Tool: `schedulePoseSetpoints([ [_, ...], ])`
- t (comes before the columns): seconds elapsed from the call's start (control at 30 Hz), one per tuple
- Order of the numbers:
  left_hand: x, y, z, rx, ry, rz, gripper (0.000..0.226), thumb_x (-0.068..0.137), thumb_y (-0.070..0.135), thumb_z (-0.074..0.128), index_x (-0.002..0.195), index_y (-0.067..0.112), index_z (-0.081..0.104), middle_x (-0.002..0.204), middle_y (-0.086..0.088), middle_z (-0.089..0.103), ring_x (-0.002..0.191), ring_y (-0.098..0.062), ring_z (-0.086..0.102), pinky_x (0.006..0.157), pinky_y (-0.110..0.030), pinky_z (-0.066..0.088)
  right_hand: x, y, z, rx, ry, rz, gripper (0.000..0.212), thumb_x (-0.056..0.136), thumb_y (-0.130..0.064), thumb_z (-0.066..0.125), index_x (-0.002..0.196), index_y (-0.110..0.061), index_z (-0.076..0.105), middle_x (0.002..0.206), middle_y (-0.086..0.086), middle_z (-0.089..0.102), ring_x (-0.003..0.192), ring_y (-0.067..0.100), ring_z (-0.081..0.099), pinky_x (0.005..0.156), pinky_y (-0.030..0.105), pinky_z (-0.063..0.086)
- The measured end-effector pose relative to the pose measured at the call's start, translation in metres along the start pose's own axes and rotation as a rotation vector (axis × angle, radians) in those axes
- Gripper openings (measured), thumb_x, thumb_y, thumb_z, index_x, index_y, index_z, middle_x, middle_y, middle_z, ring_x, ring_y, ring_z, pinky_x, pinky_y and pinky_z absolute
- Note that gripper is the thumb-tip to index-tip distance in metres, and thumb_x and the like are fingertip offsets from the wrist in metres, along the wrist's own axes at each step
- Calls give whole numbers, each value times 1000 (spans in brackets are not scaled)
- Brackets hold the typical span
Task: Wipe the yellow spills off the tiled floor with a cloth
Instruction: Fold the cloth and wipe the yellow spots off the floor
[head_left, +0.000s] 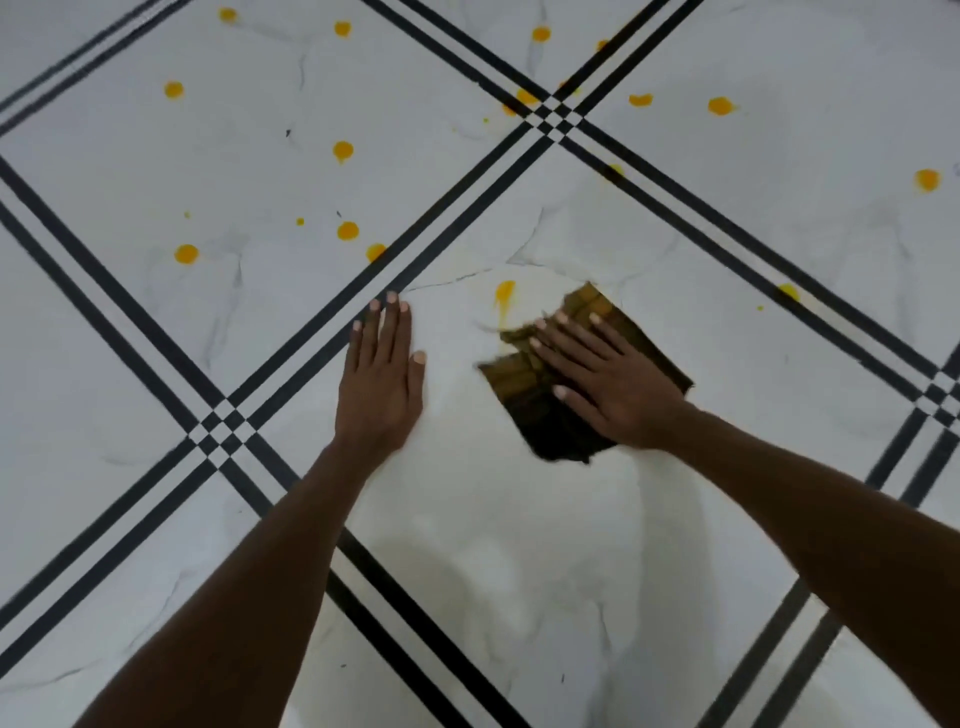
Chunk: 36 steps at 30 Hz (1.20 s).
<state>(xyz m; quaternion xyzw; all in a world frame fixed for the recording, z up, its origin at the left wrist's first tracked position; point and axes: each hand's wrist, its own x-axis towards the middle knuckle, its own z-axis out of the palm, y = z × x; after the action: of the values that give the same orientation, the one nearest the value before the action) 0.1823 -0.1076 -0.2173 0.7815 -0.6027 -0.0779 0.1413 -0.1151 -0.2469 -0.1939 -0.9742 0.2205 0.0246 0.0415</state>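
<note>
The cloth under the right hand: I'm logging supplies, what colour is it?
Dark brown folded cloth with mustard-yellow stripes, seen in the head view.

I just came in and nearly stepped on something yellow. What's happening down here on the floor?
A person is wiping yellow spills off the white tiled floor with black stripes. The right hand presses a folded dark brown cloth flat on the tile, next to a smeared yellow drip. The left hand lies open on the floor, holding nothing. The tile nearest the person looks clean, but many yellow spots, such as one further out, remain unwiped.
</note>
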Motion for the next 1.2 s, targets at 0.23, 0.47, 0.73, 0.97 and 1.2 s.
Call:
schedulePoseSetpoints([
  [0.23, 2, -1, 2, 1, 22, -9, 61, 112, 31, 25, 168, 12, 11, 177, -4, 8, 164, -19, 2, 134, -45, 11, 129, 40, -14, 141, 140, 537, 65, 109, -45, 21, 166, -13, 22, 173, 15, 23, 160, 36, 20, 128, 60, 18],
  [0.47, 3, 2, 0, 8, 16, -9, 61, 111, 31, 25, 167, 11, 12, 177, -6, 9, 164, -20, 3, 133, -47, 13, 92, 27, -6, 20, 74, -12, 61, 112, -45, 25, 168, -21, 16, 176, 1, 13, 164, 21, 6, 133, 48, 9],
  [0.73, 3, -2, 2, 16, 19, 17, 59, 112, 30, 22, 167, 10, 15, 176, -7, 11, 164, -21, 5, 133, -47, 13, 66, -51, -2, 65, 27, 24, 65, 111, -51, 26, 168, -21, 16, 176, 6, 10, 164, 27, 5, 132, 55, 8],
  [0.97, 2, -4, 5, -6, 6, 22, 60, 112, 33, 20, 167, 10, 12, 177, -8, 9, 164, -22, 4, 134, -46, 10, 35, 40, -12, 43, 55, 308, 65, 110, -53, 23, 168, -24, 14, 176, 4, 11, 164, 26, 8, 129, 60, 14],
  [1.2, 13, 1, 1, -26, -101, 145, 65, 112, 37, 17, 167, 7, 2, 177, -8, -1, 164, -20, -6, 132, -53, -3, 1, -46, -2, 50, 33, 40, 66, 111, -52, 30, 168, -23, 15, 177, 1, 8, 164, 22, 1, 132, 52, 4],
])
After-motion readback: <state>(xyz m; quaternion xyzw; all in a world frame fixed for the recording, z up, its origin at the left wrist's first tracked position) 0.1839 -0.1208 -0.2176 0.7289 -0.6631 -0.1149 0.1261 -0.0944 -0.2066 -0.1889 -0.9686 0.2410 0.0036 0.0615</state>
